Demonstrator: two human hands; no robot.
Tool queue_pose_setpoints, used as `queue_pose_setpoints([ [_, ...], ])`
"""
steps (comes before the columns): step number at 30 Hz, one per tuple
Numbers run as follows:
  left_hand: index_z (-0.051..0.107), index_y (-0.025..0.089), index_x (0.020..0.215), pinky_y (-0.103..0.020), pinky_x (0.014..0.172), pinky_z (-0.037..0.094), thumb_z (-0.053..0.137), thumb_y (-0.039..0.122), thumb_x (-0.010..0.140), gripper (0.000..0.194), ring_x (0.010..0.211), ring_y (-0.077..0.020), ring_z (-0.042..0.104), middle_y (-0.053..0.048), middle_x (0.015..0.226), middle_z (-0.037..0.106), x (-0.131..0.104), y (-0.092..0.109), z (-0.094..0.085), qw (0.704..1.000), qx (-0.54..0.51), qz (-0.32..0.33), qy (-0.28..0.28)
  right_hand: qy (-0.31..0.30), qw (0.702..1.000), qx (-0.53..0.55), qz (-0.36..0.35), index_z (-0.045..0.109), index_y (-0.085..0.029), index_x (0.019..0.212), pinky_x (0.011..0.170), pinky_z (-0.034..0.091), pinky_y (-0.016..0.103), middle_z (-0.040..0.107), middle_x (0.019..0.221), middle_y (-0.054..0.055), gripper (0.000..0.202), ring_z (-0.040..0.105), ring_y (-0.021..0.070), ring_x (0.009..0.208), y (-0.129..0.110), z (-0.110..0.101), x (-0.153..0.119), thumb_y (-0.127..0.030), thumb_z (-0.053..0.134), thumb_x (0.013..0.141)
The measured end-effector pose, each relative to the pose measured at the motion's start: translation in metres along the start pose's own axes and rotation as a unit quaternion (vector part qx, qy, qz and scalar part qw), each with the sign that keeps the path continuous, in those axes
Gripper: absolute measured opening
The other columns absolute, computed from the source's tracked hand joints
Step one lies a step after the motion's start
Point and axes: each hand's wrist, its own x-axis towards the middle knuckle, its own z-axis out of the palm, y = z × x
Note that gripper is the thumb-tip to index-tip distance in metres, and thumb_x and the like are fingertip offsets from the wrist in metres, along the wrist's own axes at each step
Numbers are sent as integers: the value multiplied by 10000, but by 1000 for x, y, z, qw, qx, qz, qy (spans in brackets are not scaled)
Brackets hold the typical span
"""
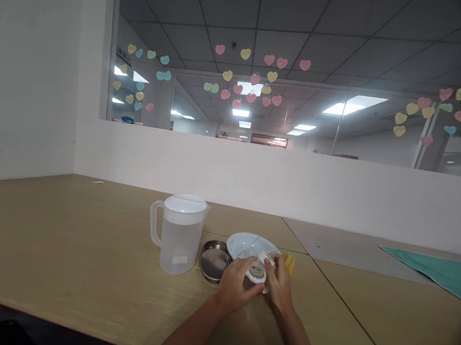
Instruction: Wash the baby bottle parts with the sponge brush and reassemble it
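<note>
My left hand (234, 285) is closed around a small round container (256, 273) with a white rim and a greyish, see-through middle. Its lower part is hidden behind my fingers. Just above it, my right hand (281, 284) grips a white lid-like piece (264, 257), close against the container's edge. A pale blue bowl (242, 242) sits right behind both hands. To the left of them is a shallow round metal pan (214, 262), next to a translucent plastic pitcher (180, 242) with a white lid, standing upright.
Something yellow (289, 262) lies partly hidden behind my right hand. A teal cloth or mat (432, 270) is spread at the far right of the wooden table (77, 254). Behind the table rises a low white wall (181, 161) with a window bearing heart-shaped notes.
</note>
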Motion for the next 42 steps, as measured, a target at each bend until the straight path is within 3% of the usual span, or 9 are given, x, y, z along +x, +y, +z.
queue_pose_setpoints([
  [4,482,192,1255,-403,955,454,626,401,783,536,1096,-241,558,-93,1220,601,0,-1,1,1000,1,3,3,77,997,-4,5,528,-183,1025,818,452,363,627,997,86,429,586,241,915,3,-1,3,-515,586,760],
  [10,484,199,1260,-412,954,454,617,421,785,540,1095,-249,558,-97,1219,601,-1,-3,2,1000,4,-5,2,117,993,-28,20,533,-178,1003,781,454,371,624,961,89,450,576,236,839,9,-3,8,-546,572,747],
  [16,488,202,1255,-411,946,459,616,433,783,541,1081,-249,564,-100,1207,604,-1,-4,3,1000,1,-6,2,106,994,-10,26,539,-180,996,801,468,380,633,993,102,467,602,247,874,10,-4,8,-556,581,723],
  [27,478,195,1254,-409,946,456,621,411,787,534,1087,-245,560,-95,1209,603,-1,-3,2,1000,5,-3,0,107,992,-44,45,553,-190,994,719,469,356,650,948,91,461,606,228,766,15,-4,8,-558,562,717],
  [36,481,193,1250,-403,948,454,630,410,783,536,1088,-242,557,-91,1214,600,-2,-3,3,1000,5,-7,2,132,989,-38,50,475,-190,1091,810,445,362,596,1045,87,472,579,240,919,15,-3,7,-488,556,734],
  [42,477,192,1254,-402,946,454,622,418,788,538,1086,-242,559,-94,1210,603,-2,-3,3,1000,6,-3,2,117,991,-63,-13,530,-176,1101,874,418,393,574,1123,114,432,524,256,1032,15,-5,9,-445,508,764],
])
